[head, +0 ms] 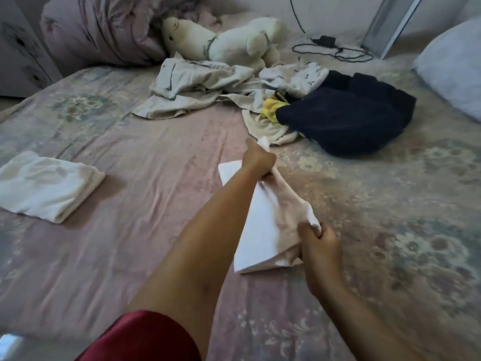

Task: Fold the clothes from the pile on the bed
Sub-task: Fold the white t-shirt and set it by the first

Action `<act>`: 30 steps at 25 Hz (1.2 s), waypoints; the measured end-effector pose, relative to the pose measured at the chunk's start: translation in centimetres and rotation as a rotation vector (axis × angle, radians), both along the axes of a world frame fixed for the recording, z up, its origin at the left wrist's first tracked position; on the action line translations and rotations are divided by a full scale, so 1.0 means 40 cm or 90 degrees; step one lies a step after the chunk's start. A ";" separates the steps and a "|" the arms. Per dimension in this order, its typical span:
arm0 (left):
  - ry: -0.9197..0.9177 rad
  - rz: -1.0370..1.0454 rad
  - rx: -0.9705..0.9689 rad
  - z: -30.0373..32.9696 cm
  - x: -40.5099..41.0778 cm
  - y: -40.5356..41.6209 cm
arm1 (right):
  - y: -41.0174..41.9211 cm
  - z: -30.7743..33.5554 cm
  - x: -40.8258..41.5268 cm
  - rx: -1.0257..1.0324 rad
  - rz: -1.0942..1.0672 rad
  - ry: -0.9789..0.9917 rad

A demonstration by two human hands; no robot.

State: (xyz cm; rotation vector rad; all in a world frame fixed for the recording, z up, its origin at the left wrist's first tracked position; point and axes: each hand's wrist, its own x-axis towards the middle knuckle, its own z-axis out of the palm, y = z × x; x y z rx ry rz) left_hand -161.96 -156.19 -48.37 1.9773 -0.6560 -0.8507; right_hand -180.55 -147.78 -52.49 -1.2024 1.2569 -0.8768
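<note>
The white cloth (263, 225) is stretched between both hands above the bed (156, 178), its long axis running from about eleven o'clock down to five o'clock. The left hand (257, 158) has its grip closed round the far end, a tuft of fabric poking out above the fist. The right hand (321, 246) has its grip pinched tight on the near end, at the five o'clock corner. The cloth sags between them, its lower edge close to the sheet or brushing it; I cannot tell which. The right hand is the nearer one, so by my reckoning the fold turns on bringing one end along that line to meet the other. The pile (273, 97) lies beyond at twelve to one o'clock, and a folded piece (46, 183) sits well apart at nine o'clock.
</note>
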 end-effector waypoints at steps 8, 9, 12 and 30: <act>-0.235 -0.117 -0.073 -0.108 -0.013 0.003 | -0.111 -0.061 -0.073 -0.396 0.201 0.485; -0.351 -0.180 -0.057 -0.114 0.008 0.025 | -0.128 -0.061 -0.042 -0.430 0.266 0.498; -0.630 -0.372 0.133 -0.199 0.034 0.097 | -0.172 -0.092 0.053 -0.423 0.476 0.582; -0.723 -0.372 0.088 -0.256 0.060 0.143 | -0.207 -0.139 0.073 -0.447 0.631 0.689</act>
